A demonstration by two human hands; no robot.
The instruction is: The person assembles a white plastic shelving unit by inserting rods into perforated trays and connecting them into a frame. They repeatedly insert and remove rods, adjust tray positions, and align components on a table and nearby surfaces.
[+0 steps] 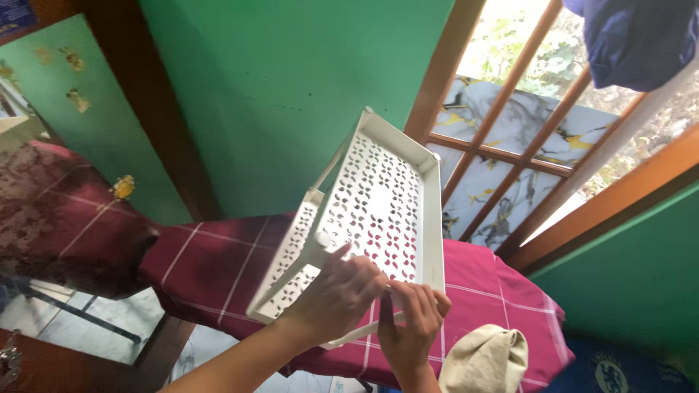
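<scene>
I see my left hand reaching up from the lower left with the forearm angled in, fingers curled and clamped on the near edge of a white perforated plastic tray. My right hand is just beside it, wrist bent upward, fingers pinching the tray's lower rim, so both hands are close together and almost touching. The tray is held up in the air, tilted steeply on edge, above a table draped in a maroon checked cloth, with a beige cap lying on the cloth near my right wrist and a wooden-framed window behind.
</scene>
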